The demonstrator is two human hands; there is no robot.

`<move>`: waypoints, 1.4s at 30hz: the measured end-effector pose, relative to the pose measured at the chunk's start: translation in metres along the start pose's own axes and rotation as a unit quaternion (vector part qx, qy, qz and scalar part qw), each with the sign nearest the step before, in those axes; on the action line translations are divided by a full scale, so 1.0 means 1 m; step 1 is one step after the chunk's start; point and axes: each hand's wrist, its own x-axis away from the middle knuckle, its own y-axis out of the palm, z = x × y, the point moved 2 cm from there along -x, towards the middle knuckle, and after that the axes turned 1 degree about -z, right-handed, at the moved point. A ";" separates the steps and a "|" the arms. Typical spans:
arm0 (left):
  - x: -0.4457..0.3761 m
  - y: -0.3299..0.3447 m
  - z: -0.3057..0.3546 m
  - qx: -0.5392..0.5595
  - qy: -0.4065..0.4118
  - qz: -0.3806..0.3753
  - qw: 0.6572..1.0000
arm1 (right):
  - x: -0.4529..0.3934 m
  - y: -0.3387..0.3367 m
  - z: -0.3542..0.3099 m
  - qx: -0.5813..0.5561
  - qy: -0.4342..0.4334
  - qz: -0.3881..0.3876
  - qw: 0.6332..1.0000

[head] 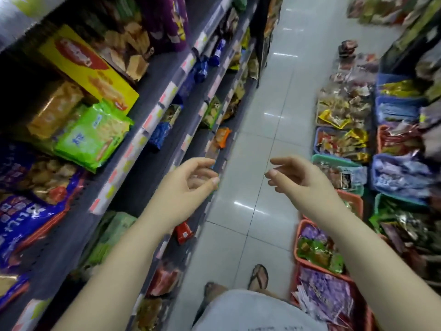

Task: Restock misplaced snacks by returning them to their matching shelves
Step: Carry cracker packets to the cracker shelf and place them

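Observation:
My left hand hangs in front of the left shelving with its fingers loosely curled, holding nothing. My right hand floats over the aisle floor, fingers relaxed, also holding nothing. The left shelves carry snack packs: a yellow biscuit box, a green cracker pack, blue bags, an orange pack and a small red pack on a lower shelf. The view is blurred by motion.
Along the right side of the aisle stand plastic baskets filled with several wrapped snacks, in blue, green and orange tubs. A white tiled floor runs between shelf and baskets. My sandalled feet stand on it at the bottom.

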 end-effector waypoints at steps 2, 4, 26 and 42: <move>-0.035 0.013 0.010 0.005 0.000 -0.022 1.000 | -0.021 -0.019 0.007 -0.016 0.015 0.020 1.000; -0.072 0.025 0.020 0.003 0.005 -0.043 0.999 | -0.043 -0.035 0.014 -0.031 0.031 0.041 0.998; -0.556 0.063 0.135 -0.006 0.051 -0.164 0.985 | -0.425 -0.209 -0.036 -0.090 0.035 0.209 0.973; -0.848 0.127 0.267 0.020 0.047 -0.065 0.997 | -0.730 -0.399 -0.091 -0.073 0.005 0.106 0.992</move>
